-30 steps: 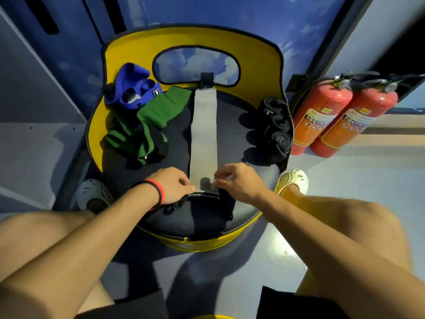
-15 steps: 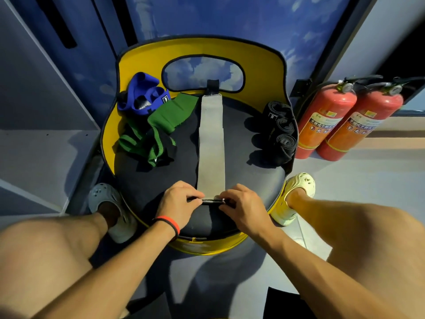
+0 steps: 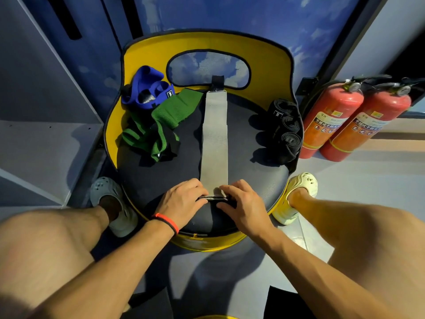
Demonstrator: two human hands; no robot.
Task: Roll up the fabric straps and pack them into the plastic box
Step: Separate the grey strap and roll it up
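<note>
A grey fabric strap [image 3: 215,139] lies flat and straight along the middle of the black seat [image 3: 257,176] of a yellow chair. Its near end is folded over, and both hands pinch that fold: my left hand [image 3: 181,201] on the left side, my right hand [image 3: 243,203] on the right. A loose green strap [image 3: 161,125] lies crumpled at the seat's left. Blue straps [image 3: 149,88] sit behind it, partly rolled. Three rolled black straps [image 3: 287,130] stand in a row at the seat's right edge. No plastic box is in view.
The yellow chair back [image 3: 207,42] curves around the far side of the seat. Two red fire extinguishers [image 3: 345,120] stand on the floor to the right. My feet in pale clogs [image 3: 299,194] flank the chair; grey shelving [image 3: 46,146] is at left.
Both hands stayed on the grey strap's near end and have turned it over into a first fold. The camera moved closer to the chair.
</note>
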